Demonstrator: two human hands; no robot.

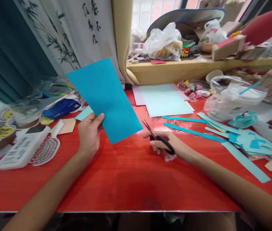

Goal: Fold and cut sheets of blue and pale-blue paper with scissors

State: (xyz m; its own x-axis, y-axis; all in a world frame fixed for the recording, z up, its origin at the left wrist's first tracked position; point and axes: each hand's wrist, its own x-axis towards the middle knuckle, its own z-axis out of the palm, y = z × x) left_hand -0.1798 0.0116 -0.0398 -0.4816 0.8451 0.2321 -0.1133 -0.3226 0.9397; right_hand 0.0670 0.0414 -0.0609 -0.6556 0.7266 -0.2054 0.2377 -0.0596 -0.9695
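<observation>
My left hand (90,133) pinches the left edge of a bright blue sheet of paper (105,101), thumb in front and fingers behind it. The sheet is held up above the red table (116,186), tilted. In my right hand (162,142) is a pair of scissors (161,139) with black handles. Their blades are slightly apart and point up toward the sheet's lower right corner, close to it. Cut blue paper strips (195,132) lie on the table beyond my right hand.
Pale sheets of paper (167,99) lie at the back. On the right are a heap of paper scraps (258,142) and a white bucket (234,99) with plastic on it. A hairbrush (46,150) and a white box (23,149) lie on the left. Behind, the windowsill (169,70) is cluttered.
</observation>
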